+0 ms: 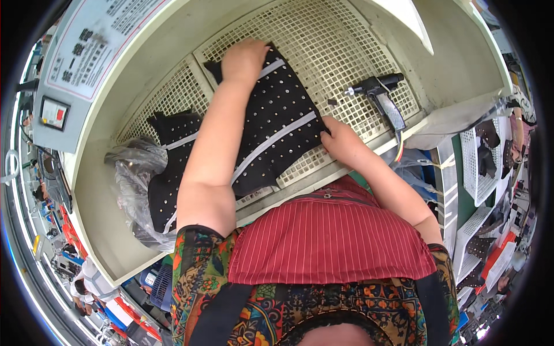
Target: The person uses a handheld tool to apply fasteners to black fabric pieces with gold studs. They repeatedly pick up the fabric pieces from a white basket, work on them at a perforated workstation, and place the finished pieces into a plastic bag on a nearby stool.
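A black cloth piece [277, 106] dotted with shiny studs and crossed by grey strips lies spread over a cream plastic grid [311, 34]. My left hand [245, 62] is closed at its far edge, fingers curled down and partly hidden. At the near right corner my right hand [341, 140] pinches the cloth's edge between thumb and fingers. To the left, partly behind my left forearm, a second studded black piece [164, 184] rests partly on clear plastic wrapping [130, 179]. A black and grey spray gun [382, 98] lies on the grid right of my right hand.
Cream walls [95, 213] surround the grid like a deep tray. A grey panel with a red switch [56, 112] stands at the left. A small dark scrap [332, 102] sits near the gun's nozzle. White baskets [482, 167] hold dark pieces at the right.
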A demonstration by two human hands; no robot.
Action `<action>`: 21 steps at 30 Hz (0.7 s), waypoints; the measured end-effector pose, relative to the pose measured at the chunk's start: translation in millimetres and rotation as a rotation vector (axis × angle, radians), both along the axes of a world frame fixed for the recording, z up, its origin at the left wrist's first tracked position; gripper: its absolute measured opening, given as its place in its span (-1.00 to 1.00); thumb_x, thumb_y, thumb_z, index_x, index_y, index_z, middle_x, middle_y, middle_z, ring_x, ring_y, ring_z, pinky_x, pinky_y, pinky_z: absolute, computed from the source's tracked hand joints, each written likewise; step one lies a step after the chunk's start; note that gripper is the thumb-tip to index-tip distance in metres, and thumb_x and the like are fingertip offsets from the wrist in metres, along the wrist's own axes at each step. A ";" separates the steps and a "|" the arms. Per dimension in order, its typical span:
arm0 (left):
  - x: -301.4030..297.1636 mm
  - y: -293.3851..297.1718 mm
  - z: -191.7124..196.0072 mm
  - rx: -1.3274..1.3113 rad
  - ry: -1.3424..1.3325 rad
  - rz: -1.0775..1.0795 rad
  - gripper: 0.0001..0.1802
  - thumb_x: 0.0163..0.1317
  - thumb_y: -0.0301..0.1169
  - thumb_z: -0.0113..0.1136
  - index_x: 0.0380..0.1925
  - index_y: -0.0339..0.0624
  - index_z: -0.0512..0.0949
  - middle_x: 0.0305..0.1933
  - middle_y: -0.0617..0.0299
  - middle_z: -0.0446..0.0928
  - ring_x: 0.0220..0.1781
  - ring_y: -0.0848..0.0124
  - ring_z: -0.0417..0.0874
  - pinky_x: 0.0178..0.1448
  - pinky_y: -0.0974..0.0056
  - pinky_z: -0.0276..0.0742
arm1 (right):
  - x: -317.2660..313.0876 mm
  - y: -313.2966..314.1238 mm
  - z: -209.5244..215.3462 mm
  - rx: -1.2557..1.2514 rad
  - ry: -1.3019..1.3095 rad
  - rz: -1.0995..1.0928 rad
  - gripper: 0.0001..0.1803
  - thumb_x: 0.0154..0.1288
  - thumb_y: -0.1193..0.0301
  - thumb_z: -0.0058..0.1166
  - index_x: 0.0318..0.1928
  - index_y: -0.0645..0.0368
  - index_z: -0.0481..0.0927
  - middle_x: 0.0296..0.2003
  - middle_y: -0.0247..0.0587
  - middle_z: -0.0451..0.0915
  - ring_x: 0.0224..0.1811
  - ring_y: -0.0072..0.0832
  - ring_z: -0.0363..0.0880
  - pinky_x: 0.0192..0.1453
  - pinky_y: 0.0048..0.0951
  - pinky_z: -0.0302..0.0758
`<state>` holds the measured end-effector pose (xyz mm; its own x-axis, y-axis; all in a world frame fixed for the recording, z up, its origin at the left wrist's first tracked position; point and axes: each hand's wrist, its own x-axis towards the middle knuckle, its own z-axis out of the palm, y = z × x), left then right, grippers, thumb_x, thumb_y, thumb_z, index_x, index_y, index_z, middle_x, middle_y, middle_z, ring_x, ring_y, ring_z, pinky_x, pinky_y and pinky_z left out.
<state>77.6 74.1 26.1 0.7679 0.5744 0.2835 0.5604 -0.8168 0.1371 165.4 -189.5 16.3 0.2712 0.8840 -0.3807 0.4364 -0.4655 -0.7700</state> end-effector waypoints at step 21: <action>-51.4 16.3 -11.2 -1.043 -0.707 0.561 -0.45 0.17 -0.31 0.20 0.12 -0.33 0.33 -0.07 0.10 0.54 -0.20 0.41 0.61 -0.14 0.40 0.51 | 143.4 -51.1 9.6 -0.073 -0.121 -0.282 -0.62 0.30 0.25 0.04 -0.08 0.36 0.51 -0.35 0.00 0.62 -0.25 -0.27 0.60 -0.17 -0.38 0.47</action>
<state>26.2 90.4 14.9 0.2394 0.9418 -0.2358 0.3328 0.1486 0.9312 308.8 -240.7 25.9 0.5488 0.7393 -0.3902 0.3686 -0.6329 -0.6809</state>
